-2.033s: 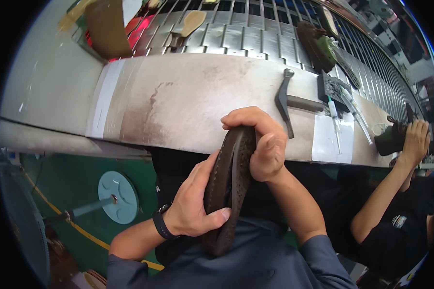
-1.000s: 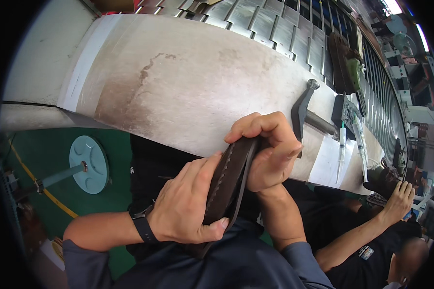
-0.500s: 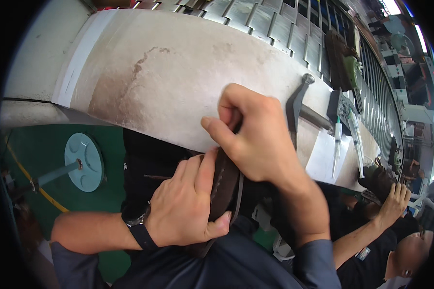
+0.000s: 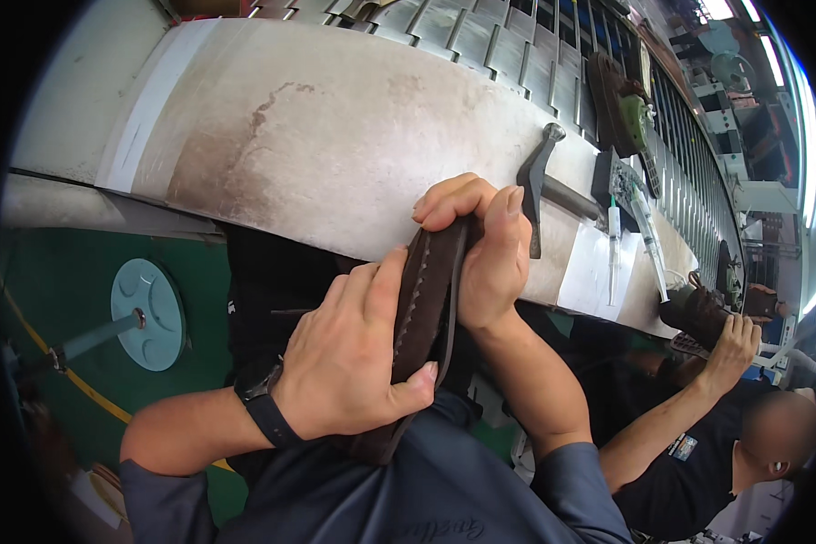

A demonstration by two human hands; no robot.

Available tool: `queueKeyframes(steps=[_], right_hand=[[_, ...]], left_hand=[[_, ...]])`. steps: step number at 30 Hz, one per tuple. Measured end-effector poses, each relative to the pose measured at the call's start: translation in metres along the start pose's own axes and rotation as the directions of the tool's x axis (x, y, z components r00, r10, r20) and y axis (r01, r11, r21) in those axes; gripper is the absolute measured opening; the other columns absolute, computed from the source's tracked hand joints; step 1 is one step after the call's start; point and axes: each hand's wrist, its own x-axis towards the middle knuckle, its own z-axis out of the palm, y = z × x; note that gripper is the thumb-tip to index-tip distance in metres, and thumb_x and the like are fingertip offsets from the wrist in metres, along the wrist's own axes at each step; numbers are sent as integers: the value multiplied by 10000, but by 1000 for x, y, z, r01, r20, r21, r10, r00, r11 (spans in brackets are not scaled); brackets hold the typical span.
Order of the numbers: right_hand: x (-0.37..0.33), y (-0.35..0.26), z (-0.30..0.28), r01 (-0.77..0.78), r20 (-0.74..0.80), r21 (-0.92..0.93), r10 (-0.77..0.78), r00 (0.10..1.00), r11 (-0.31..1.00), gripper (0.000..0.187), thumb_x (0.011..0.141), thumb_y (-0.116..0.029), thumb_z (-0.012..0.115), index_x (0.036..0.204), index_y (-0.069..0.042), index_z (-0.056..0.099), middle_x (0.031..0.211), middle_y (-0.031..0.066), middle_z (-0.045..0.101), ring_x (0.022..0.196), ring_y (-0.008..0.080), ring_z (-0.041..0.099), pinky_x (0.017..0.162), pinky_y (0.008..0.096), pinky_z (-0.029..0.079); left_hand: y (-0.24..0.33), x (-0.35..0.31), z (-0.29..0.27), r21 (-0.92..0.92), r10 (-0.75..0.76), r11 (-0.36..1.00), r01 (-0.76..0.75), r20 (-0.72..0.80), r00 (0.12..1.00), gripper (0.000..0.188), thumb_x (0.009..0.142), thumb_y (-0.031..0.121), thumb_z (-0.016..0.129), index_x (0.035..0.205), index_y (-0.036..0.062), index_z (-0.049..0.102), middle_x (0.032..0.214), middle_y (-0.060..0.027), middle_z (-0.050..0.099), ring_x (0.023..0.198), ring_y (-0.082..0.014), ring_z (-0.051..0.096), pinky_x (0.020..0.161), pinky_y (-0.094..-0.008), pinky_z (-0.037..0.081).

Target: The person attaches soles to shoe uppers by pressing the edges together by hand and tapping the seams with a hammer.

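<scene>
A dark brown shoe (image 4: pixel 423 295) with a stitched seam along its side stands on end between my hands, at the near edge of the worktable. My left hand (image 4: pixel 340 354) grips it from the left, fingers laid over the upper and thumb toward the sole edge. On the other side my right hand (image 4: pixel 497 258) is pressed against the sole, its fingers curled over the shoe's far end. The sole edge shows a dark gap beside the upper. The shoe's near end is partly hidden by my left hand and sleeve.
On the pale, stained worktable (image 4: pixel 354 109) lie a hammer (image 4: pixel 537 177), a dark block (image 4: pixel 605 186), white paper (image 4: pixel 582 286) and syringes (image 4: pixel 614 240). A slatted metal conveyor (image 4: pixel 508 45) runs behind, carrying another shoe (image 4: pixel 612 104). At right, a co-worker's hand (image 4: pixel 737 349) touches a brown shoe (image 4: pixel 695 306). A blue stool (image 4: pixel 150 317) stands left.
My right hand has gone from a raised, curled pose above the shoe to wrapping its far end and sole. The left hand keeps its grip. The view has shifted slightly.
</scene>
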Motion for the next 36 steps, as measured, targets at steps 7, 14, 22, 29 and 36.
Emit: queueKeyframes(steps=[7,14,22,29,36], right_hand=[[10,-17,-2,-205,-11,-174,206,978,963,458,1129,-294,558,783,-1,626,771,121,668,708,193,596,698,347,484],[32,-36,-2,7,205,-684,183,961,730,317,938,-209,790,772,8,630,675,53,627,633,136,563,604,329,450],[-22,-15,-13,-78,44,-249,91,995,965,355,970,-187,749,1264,9,709,1454,199,600,1295,256,588,1104,391,455],[-23,-16,-14,-102,63,-239,120,991,966,432,953,-210,789,1330,-14,709,1534,226,545,1381,289,553,1143,411,432],[-17,-18,-32,-49,226,-294,119,967,955,527,867,-248,872,1314,-17,717,1529,223,549,1374,301,576,1088,424,493]], left_hand=[[5,4,-2,21,-45,999,44,57,997,1082,811,445,784,1578,-146,302,1237,-285,559,1069,-445,604,835,-517,597],[8,4,-3,42,-60,998,56,82,995,1060,846,421,760,1591,-141,257,1252,-304,545,1107,-467,584,923,-525,550],[5,-15,-14,-63,-10,998,21,158,987,1195,778,334,828,1659,-112,156,1522,-387,389,1371,-545,467,1129,-549,466],[2,-14,-11,-26,44,999,-41,117,992,1185,781,343,830,1658,-118,181,1478,-378,426,1328,-529,497,1067,-547,526],[5,-12,-11,14,55,998,-57,122,991,1207,759,325,857,1657,-120,184,1467,-380,432,1299,-531,508,1077,-553,519]])
